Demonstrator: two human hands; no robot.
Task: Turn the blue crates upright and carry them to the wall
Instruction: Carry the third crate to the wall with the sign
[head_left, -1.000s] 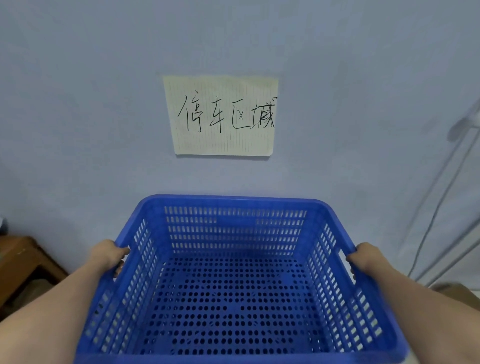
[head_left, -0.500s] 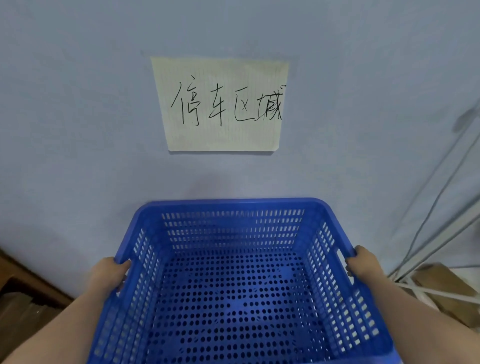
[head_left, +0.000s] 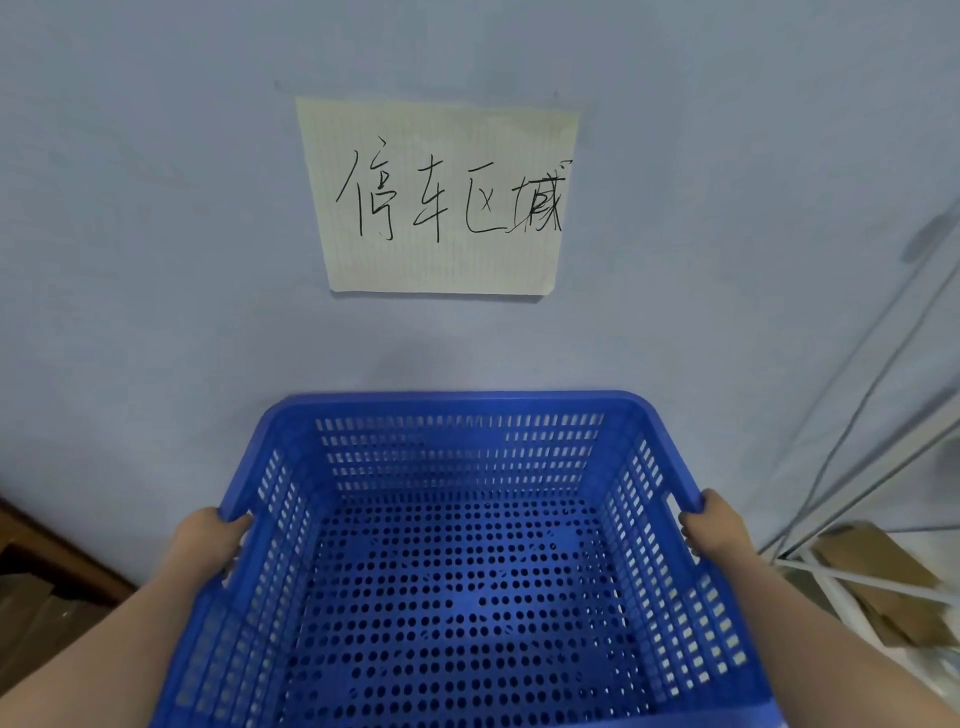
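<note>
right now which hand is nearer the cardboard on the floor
Right. The right hand grips the crate rim on the side just above and left of the cardboard; the left hand holds the opposite rim, across the crate.

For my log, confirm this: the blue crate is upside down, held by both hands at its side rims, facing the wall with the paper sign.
Not quite. The head view shows the blue crate upright, its open top and perforated floor facing the camera. The rest holds: left hand and right hand grip its side rims, before the wall with the paper sign.
</note>
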